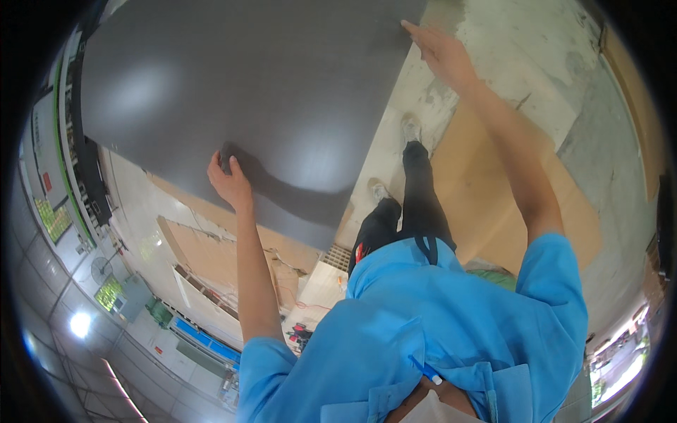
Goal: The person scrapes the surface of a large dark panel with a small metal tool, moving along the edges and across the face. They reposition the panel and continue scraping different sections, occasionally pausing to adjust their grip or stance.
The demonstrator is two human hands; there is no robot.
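A large dark grey panel [282, 92] with a smooth, slightly shiny face fills the upper left. My left hand [231, 185] reaches over its near edge, thumb and fingers apart above the face; a dark patch lies between them, and I cannot make out whether it is shadow or a small object. At the panel's right edge is my right hand [446, 60], fingers stretched toward the panel with the tips at its border. Whether any right fingers pass under the edge is hidden.
Brown sheets of board [508, 183] lie on the concrete floor [522, 49] to the right of my legs. A light slatted block [331, 268] stands beneath the panel's near corner. Further left are more boards [204, 254], a fan [102, 268] and a long machine [88, 190].
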